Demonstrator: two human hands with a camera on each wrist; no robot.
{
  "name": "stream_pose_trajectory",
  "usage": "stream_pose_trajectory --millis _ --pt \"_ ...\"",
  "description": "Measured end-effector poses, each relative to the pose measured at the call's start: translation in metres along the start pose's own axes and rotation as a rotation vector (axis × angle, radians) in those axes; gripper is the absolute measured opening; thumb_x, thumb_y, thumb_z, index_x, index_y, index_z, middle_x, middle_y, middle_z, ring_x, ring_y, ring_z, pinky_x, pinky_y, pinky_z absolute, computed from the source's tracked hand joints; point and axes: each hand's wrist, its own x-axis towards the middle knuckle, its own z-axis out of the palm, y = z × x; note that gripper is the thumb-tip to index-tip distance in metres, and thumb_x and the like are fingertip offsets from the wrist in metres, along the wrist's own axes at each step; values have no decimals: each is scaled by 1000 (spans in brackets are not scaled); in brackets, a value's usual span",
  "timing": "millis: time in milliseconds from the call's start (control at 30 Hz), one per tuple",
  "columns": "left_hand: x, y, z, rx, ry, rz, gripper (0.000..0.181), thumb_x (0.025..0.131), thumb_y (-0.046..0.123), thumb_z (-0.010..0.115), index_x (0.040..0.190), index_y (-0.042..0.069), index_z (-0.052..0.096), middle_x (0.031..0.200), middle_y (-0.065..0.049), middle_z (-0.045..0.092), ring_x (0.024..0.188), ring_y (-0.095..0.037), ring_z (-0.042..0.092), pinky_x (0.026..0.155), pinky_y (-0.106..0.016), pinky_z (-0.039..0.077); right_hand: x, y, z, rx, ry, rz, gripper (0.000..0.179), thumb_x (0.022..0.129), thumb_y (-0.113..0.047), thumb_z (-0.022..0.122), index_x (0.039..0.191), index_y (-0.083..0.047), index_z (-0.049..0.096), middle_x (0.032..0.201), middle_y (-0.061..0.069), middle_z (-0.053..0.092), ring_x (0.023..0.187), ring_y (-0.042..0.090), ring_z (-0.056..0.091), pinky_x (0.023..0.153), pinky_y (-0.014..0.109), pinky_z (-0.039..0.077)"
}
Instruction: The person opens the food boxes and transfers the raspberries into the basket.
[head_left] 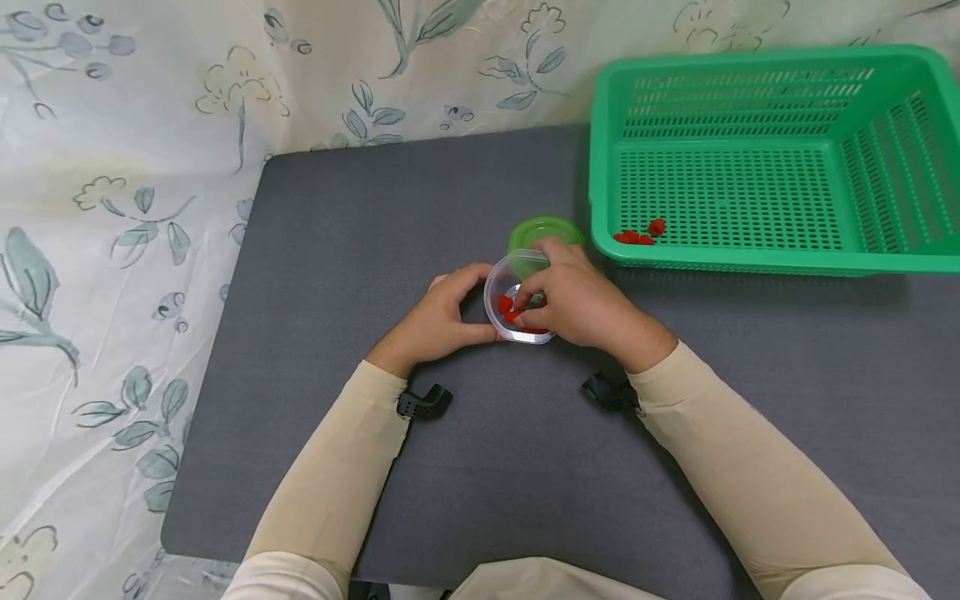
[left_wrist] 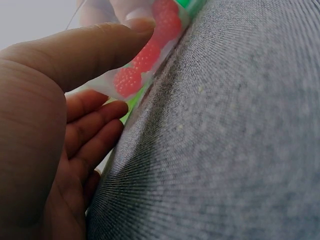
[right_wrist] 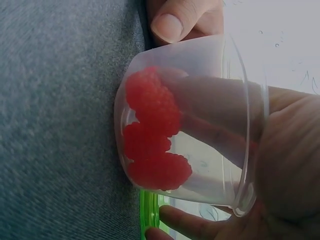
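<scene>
A clear plastic cup (head_left: 493, 312) stands on the dark table with several red raspberries (right_wrist: 155, 172) at its bottom. My left hand (head_left: 448, 315) steadies the cup from the left, thumb (left_wrist: 95, 52) against the near side and fingers spread around the far side. From the right, my right hand (head_left: 583, 298) reaches over the rim. Its thumb and index finger dip inside and pinch at a raspberry (right_wrist: 157, 102); the other fingers stay outside, by the green lid (head_left: 546, 227). That lid lies just behind the cup, partly hidden by the right hand.
A large green basket (head_left: 750, 260) stands at the back right, with several raspberries (head_left: 633, 238) in its near left corner. The dark grey table (head_left: 360, 225) ends at the left, where a floral cloth (head_left: 112, 275) hangs behind it and beside it.
</scene>
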Motion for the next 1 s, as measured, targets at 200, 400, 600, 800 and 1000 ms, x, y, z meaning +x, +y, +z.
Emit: stream_pose_trajectory --millis 200,400,600,800,1000 --pt "-1 -3 0 9 0 -6 72 85 28 94 147 13 62 142 4 66 133 -13 56 117 -45 25 0 -1 0 -8 9 -7 8 93 -21 89 88 -18 83 160 19 41 145 44 35 109 54 41" --pt "-1 -2 0 4 -2 -18 71 87 29 93 149 14 62 144 4 65 134 -14 55 118 -44 25 0 -1 -1 -2 7 19 11 98 -22 84 89 -16 79 159 16 42 143 41 37 103 51 46" --pt "-1 5 -1 3 -5 -17 71 87 28 93 149 12 62 144 4 65 134 -13 55 117 -45 25 -2 -2 -6 -1 25 6 12 98 -21 82 91 -12 77 158 17 44 144 41 37 100 49 48" --pt "-1 6 -1 6 -3 -10 69 88 28 93 148 14 62 143 7 65 132 -9 55 116 -42 25 -6 -2 -14 14 62 -12 16 98 -21 83 92 -9 74 159 16 46 146 40 38 93 49 51" --pt "-2 9 -2 26 -7 -16 69 88 29 94 148 15 62 142 8 65 130 -7 56 115 -42 27 -10 -7 -19 28 87 -69 14 99 -20 83 94 -10 74 157 14 49 147 36 39 99 49 50"
